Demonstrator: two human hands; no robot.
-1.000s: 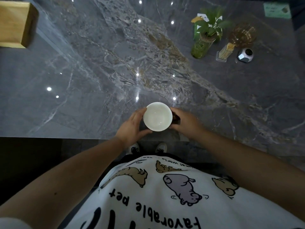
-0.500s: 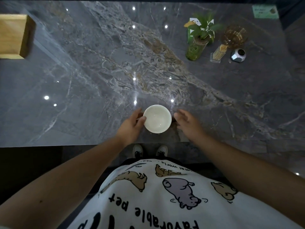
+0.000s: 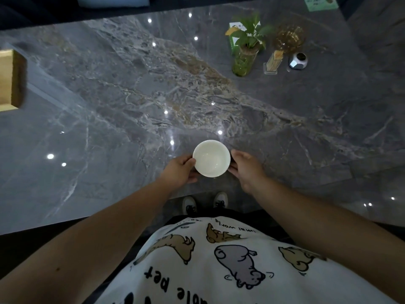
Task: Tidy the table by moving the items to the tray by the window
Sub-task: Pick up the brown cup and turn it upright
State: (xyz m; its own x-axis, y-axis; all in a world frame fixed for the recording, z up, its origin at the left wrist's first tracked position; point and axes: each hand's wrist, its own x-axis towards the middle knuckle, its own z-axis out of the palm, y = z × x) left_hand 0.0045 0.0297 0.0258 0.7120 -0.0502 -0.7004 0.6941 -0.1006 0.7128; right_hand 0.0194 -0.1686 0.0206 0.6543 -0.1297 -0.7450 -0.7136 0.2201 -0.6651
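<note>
At the near edge of the grey marble desk [image 3: 109, 88], we cup a white bowl [image 3: 211, 158] between both hands. Our left hand [image 3: 180, 170] grasps its rim at nine o'clock; our right hand [image 3: 246, 166] touches the side at three o'clock, and we cannot tell how firmly it grips. The bowl looks empty. We judge this the pick-up step; next comes lifting it level and carrying it toward a tray not in view.

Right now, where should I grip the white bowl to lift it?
Probably by its outer wall just under the rim, from both sides. The white bowl sits upright and round with no handle, and the left hand and right hand already flank it.
</note>
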